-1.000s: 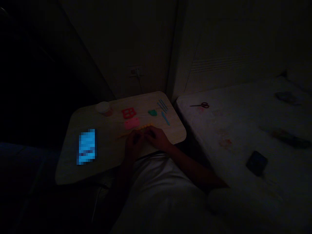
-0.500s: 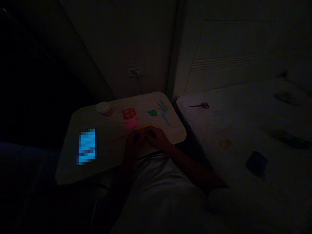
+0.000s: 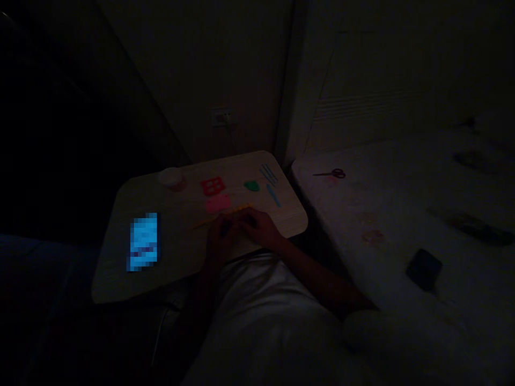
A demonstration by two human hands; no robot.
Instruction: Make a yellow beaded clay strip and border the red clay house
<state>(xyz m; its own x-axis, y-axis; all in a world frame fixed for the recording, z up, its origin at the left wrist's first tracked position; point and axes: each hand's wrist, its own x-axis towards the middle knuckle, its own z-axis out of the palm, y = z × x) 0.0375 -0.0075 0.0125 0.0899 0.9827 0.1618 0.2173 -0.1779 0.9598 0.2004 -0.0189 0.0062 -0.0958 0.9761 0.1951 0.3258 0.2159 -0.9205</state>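
Observation:
The room is very dark. My left hand and my right hand rest close together on a small wooden table. Both sets of fingers curl around a thin orange strip that runs left across the tabletop. The grip itself is too dim to make out in detail. Just beyond the hands lie a pink piece, a red frame-shaped piece and a green piece.
A lit phone lies on the table's left side, and a small jar stands at the back. Blue sticks lie near the right corner. On the bed to the right are scissors and a dark object.

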